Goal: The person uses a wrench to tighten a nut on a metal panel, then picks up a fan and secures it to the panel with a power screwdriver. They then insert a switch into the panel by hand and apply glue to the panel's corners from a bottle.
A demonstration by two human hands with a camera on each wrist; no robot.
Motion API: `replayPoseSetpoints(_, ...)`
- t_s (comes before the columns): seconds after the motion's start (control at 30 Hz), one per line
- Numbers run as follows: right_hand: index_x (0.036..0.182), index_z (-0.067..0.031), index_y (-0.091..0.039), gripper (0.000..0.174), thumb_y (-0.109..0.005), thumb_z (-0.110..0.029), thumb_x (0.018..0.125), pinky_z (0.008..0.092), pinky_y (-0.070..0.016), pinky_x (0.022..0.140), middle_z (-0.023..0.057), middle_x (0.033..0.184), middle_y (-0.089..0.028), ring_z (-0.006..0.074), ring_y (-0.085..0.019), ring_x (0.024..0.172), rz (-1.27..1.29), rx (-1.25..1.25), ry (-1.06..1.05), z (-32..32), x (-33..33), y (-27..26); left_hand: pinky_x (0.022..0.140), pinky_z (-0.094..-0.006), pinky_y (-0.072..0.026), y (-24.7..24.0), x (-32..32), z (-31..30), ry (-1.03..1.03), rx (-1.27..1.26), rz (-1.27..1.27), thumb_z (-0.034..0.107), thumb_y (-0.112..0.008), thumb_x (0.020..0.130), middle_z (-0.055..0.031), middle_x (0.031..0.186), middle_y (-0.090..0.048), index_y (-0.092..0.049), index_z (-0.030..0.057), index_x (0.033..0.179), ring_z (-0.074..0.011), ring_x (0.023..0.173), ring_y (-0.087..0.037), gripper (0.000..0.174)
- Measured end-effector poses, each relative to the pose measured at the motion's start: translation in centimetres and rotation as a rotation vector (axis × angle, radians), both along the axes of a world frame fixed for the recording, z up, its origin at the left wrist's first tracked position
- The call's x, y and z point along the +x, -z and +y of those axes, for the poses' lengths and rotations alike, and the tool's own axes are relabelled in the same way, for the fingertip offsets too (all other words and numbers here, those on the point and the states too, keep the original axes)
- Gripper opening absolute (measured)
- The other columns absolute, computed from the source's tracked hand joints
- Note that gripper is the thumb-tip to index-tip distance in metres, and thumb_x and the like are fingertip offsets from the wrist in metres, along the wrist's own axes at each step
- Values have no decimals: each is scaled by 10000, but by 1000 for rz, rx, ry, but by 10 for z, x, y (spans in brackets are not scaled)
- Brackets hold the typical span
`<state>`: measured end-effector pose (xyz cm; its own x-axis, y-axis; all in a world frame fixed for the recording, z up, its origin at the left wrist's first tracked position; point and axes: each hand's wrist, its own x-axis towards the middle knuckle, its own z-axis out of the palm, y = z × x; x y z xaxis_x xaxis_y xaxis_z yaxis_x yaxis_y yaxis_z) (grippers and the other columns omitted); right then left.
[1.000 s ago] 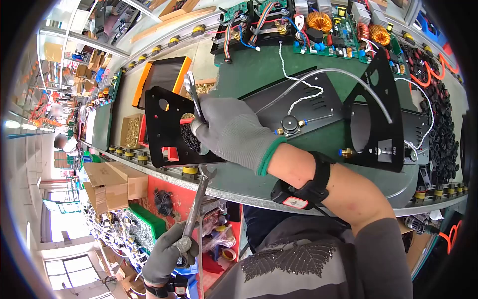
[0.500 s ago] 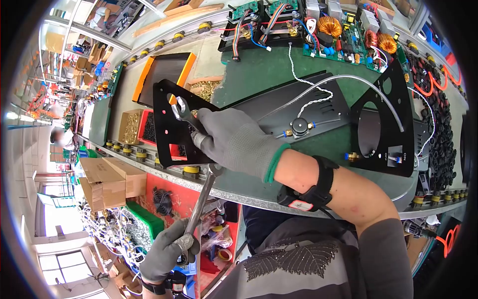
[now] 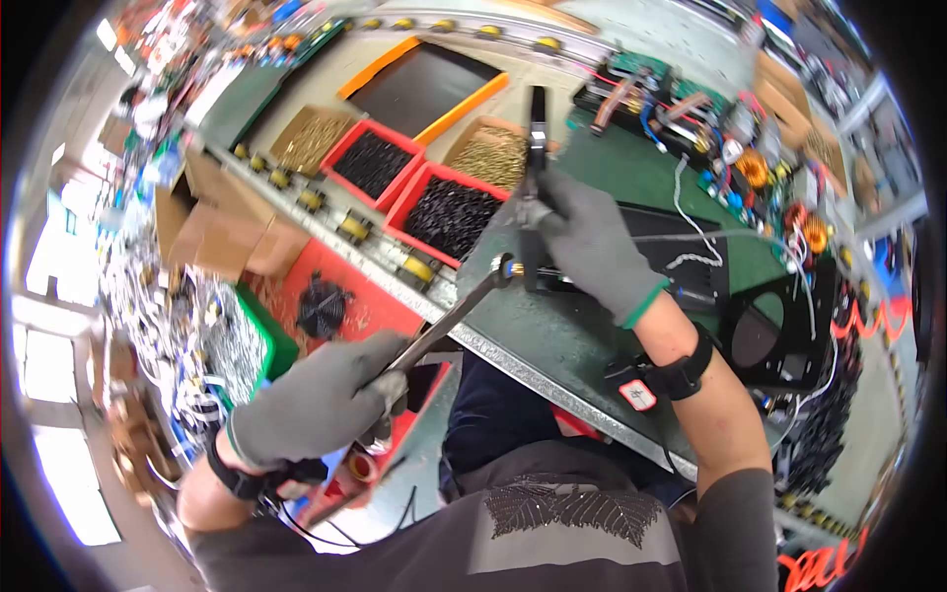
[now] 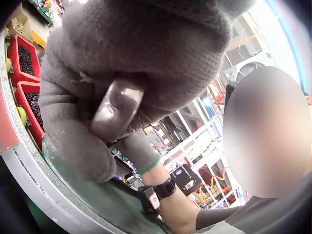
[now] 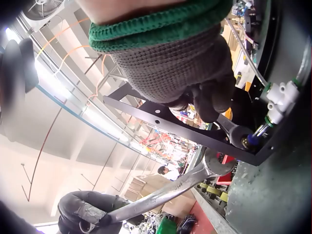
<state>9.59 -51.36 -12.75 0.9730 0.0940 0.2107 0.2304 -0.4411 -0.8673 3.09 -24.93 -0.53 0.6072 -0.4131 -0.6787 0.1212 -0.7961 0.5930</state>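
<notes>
My gloved left hand (image 3: 321, 400) grips a long steel wrench (image 3: 449, 321), whose far end is right at a small brass and blue fitting (image 3: 511, 267) at the black metal panel (image 3: 536, 128). Close up, the left wrist view shows the glove curled round the wrench's shiny handle (image 4: 118, 109). My gloved right hand (image 3: 597, 242) is at the panel, which stands nearly edge-on. In the right wrist view its fingers hold a second wrench (image 5: 239, 134), with the head at the blue-collared fitting (image 5: 251, 141) inside the panel. The panel's edge lies between the two wrench heads.
Red bins (image 3: 449, 212) of black parts and boxes of brass parts (image 3: 488, 153) stand beyond the panel. Another black panel (image 3: 769, 331) with a large hole lies on the green bench (image 3: 513, 331), near a clear tube. Circuit boards (image 3: 755, 187) line the far side.
My left hand has risen with its wrench to the fitting. The panel has turned nearly edge-on, with the right hand and its wrench turned too. The head view has shifted and tilted.
</notes>
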Motion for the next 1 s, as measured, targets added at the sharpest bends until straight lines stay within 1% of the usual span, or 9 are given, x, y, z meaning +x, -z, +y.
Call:
replayPoseSetpoints(0.07, 1011, 3, -605, 183, -581, -146, 908, 450, -498, 738, 250, 868, -643, 425, -644, 832, -101, -54, 54, -1, -1, 1, 558, -299, -509, 3, 1, 0, 38, 10, -61, 138, -460, 996, -55, 704, -599, -548, 0, 1108, -136, 590, -625, 199)
replayPoseSetpoints(0.17, 1097, 1, -616, 224, -581, -113, 907, 414, -505, 753, 241, 929, -649, 398, -653, 862, -34, -5, 21, -2, 0, 3, 559, -307, -520, -7, 7, -5, 13, -26, -36, 135, -453, 969, -59, 691, -599, -550, -1, 1114, -150, 587, -643, 221)
replayPoseSetpoints(0.23, 1135, 20, -611, 254, -580, -113, 921, 389, -513, 774, 242, 952, -666, 348, -675, 880, 19, -51, 12, -5, 1, 6, 539, -307, -528, -6, 12, -3, 126, 60, -46, 151, -444, 960, -62, 690, -601, -545, -11, 1109, -156, 568, -650, 243)
replayPoseSetpoints(0.43, 1197, 66, -598, 360, -633, -184, 941, 329, -520, 822, 193, 1040, -688, 232, -675, 935, -31, -86, -1, -5, -2, -1, 509, -293, -542, -12, 24, -7, 109, 206, 22, 126, -414, 942, -72, 618, -624, -548, -30, 1020, -157, 563, -662, 220)
replayPoseSetpoints(0.53, 1194, 62, -602, 362, -637, -201, 948, 321, -516, 819, 155, 1018, -688, 183, -645, 906, 24, 25, -24, -2, -5, -6, 516, -289, -545, -9, 29, 0, 216, 9, -54, 134, -415, 938, -70, 631, -633, -556, -37, 954, -154, 581, -671, 223)
replayPoseSetpoints(0.6, 1202, 58, -597, 364, -637, -201, 949, 307, -519, 789, 136, 1006, -684, 155, -627, 873, 9, 21, -36, -3, -4, -5, 529, -287, -545, -12, 34, -4, 41, -77, 169, 145, -424, 925, -69, 642, -645, -567, -32, 925, -156, 589, -674, 229)
replayPoseSetpoints(0.73, 1223, 44, -583, 363, -634, -193, 953, 268, -520, 690, 99, 989, -676, 103, -594, 786, 99, 106, -27, 0, -8, -9, 546, -290, -552, 3, 52, 8, -30, -392, 321, 138, -444, 902, -76, 645, -662, -586, -29, 898, -159, 590, -675, 219)
replayPoseSetpoints(0.97, 1198, 30, -587, 317, -623, -175, 959, 259, -493, 538, 74, 962, -673, 85, -585, 655, 165, 193, -2, 5, -9, -13, 608, -280, -545, -46, 69, -15, 332, -116, -62, 198, -588, 818, -78, 698, -692, -688, -25, 843, -175, 674, -695, 246)
replayPoseSetpoints(1.0, 1193, 25, -588, 307, -621, -172, 960, 256, -482, 517, 67, 943, -672, 83, -582, 633, 206, 197, 17, 5, -8, -13, 663, -274, -534, -41, 68, -26, 347, -42, -200, 233, -578, 859, -75, 748, -697, -699, -19, 880, -158, 734, -684, 281)
